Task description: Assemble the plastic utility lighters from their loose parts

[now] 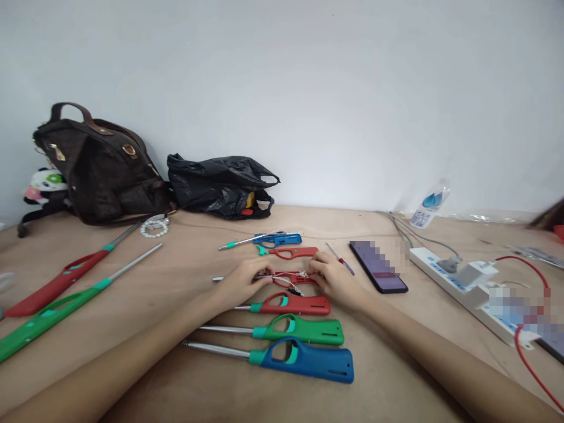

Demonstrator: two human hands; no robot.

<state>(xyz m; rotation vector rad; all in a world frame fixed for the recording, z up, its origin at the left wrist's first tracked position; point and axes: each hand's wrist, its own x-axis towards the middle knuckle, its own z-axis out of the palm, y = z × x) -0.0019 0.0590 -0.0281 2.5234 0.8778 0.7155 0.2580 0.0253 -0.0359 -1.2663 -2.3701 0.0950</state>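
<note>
An opened red lighter half (294, 280) lies between my hands, its white wires and small inner parts exposed. My left hand (245, 283) is closed, fingers pinched at the inner end of its metal tube (219, 278). With bent fingers, my right hand (332, 277) grips the handle end of the same red half. Just beyond lies a separate red shell half (288, 252) with a teal trigger piece, and past it an opened blue lighter (278, 239). Nearer me rest whole red (297, 304), green (304, 330) and blue (308, 360) lighters, side by side.
A screwdriver (341, 259) and a phone (379, 267) lie to the right, before a power strip (462, 288) with cables. A water bottle (429, 204) leans near the wall. On the left are long red (57, 285) and green (57, 317) lighters, a bracelet (154, 227), a backpack (106, 170) and a black plastic bag (211, 185).
</note>
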